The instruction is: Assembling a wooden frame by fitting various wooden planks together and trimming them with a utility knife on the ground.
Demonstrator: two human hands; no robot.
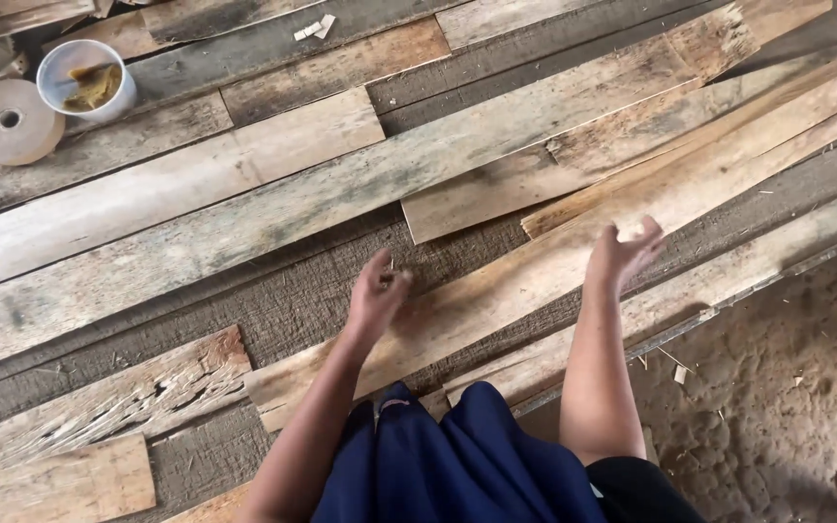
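Both hands hang just above the long plank (496, 291) at frame centre, the left hand (376, 298) loosely curled on nothing, the right hand (622, 254) open-fingered and empty, so a sound hold probably means gripping both edges, clear of the splintered end.

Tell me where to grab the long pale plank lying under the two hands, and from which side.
Grip the long plank by its long edges near the close end, from above, where the left hand and right hand hover. It lies flat on other boards, so only its edges and the ragged near end offer purchase; the far end is overlapped by a split board.
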